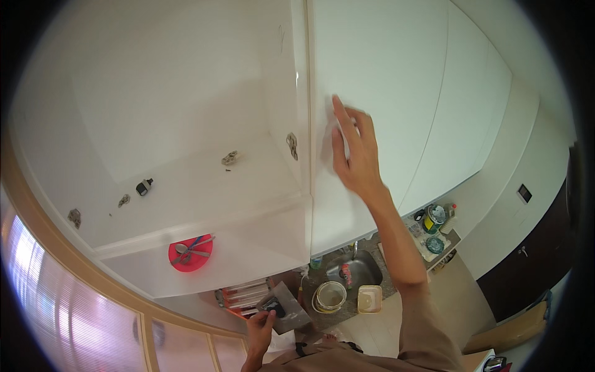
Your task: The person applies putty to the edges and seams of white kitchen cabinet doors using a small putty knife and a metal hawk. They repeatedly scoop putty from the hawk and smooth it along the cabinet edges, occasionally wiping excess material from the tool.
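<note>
My right hand (357, 153) is raised against the white cabinet door (386, 83), fingers apart and holding nothing; whether the fingertips touch the panel is hard to tell. Low in the picture, my left hand (261, 328) grips a wide flat metal trowel (290, 304), its blade bearing pale smears. Left of the door is an open cabinet whose shelf holds loose metal hinges (229, 158), a small screw (228, 170) and a small black-and-grey object (144, 187). Another hinge (292, 146) is fixed on the side wall.
A red tray (190, 253) with spoons and forks lies on the lower shelf. Below are a steel sink (372, 274), a round bucket (331, 296), a square tub (370, 299) and a paint can (434, 218). A framed ribbed-glass partition (146, 344) runs along the left.
</note>
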Available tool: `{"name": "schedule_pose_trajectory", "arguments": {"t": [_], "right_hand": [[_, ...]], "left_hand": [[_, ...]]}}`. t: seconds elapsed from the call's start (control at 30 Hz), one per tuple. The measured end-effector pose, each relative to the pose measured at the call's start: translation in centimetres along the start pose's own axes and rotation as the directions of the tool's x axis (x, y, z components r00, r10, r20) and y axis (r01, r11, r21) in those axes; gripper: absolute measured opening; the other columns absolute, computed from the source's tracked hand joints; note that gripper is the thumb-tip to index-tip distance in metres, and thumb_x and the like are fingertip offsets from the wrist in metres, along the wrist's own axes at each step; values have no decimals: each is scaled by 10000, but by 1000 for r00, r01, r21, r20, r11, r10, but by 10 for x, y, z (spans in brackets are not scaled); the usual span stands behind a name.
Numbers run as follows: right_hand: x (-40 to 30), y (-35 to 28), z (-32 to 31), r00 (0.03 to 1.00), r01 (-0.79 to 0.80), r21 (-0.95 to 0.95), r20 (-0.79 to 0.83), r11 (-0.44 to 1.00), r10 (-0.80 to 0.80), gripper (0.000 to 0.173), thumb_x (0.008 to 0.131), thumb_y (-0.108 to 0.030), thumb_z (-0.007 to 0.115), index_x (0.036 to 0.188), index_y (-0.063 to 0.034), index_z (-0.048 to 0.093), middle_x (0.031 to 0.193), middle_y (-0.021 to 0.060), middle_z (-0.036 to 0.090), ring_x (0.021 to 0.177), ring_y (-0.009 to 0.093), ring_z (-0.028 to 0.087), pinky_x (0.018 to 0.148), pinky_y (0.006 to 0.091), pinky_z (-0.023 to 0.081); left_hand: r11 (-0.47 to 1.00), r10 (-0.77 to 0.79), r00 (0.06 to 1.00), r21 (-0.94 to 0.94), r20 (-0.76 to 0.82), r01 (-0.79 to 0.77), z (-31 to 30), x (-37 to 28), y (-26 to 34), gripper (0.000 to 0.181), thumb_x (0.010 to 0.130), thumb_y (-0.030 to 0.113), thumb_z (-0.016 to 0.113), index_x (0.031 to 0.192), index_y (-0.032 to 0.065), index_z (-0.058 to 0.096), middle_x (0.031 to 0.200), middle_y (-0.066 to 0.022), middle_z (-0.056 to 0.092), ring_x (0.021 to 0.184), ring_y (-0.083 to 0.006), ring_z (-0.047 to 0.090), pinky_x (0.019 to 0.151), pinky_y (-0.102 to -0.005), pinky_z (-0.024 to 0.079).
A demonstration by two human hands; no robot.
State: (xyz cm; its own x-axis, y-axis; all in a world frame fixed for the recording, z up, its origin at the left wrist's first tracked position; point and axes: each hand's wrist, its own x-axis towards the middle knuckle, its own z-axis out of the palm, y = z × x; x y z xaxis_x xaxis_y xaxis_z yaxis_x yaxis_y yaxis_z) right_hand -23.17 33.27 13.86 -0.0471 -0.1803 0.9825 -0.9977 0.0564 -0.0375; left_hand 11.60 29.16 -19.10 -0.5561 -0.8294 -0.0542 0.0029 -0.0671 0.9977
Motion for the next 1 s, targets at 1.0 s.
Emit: {"name": "schedule_pose_trajectory", "arguments": {"t": [1.0], "right_hand": [[72, 2, -4, 903, 387, 311, 62, 868, -425, 432, 989, -93, 527, 1394, 47, 585, 1454, 202, 582, 1311, 375, 593, 1153, 423, 430]], "left_hand": [[981, -168, 986, 97, 14, 166, -5, 9, -43, 523, 1015, 347, 663, 1423, 26, 600, 1315, -146, 680, 1181, -215, 628, 1013, -361, 485]]}}
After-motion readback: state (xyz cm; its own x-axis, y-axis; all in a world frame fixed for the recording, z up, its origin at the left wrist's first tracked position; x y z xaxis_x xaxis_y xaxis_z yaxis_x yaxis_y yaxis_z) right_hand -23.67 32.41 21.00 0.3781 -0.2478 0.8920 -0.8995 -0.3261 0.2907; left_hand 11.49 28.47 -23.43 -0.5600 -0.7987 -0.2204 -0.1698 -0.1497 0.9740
